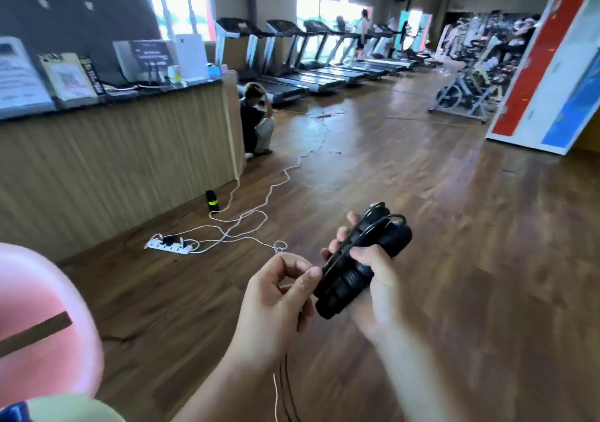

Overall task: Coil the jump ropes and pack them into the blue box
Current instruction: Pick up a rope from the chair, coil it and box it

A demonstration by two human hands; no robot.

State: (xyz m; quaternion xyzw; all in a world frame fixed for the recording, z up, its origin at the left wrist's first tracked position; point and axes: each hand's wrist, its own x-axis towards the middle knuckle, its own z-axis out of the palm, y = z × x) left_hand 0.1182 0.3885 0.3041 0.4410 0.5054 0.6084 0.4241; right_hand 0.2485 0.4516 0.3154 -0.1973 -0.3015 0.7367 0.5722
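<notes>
Above the wooden floor (422,227), out from the front edge of the long counter (113,149), both hands work in mid-air. The right hand (380,291) has its fingers curled round a pair of black handles (360,269) held side by side. The left hand (276,298) pinches the thin rope (337,252) between thumb and forefinger just beside them. A few turns already lie over the handles while loose strands hang below the wrists, so this rope looks partly coiled. The blue box is not plainly in view, and packing seems not yet begun.
</notes>
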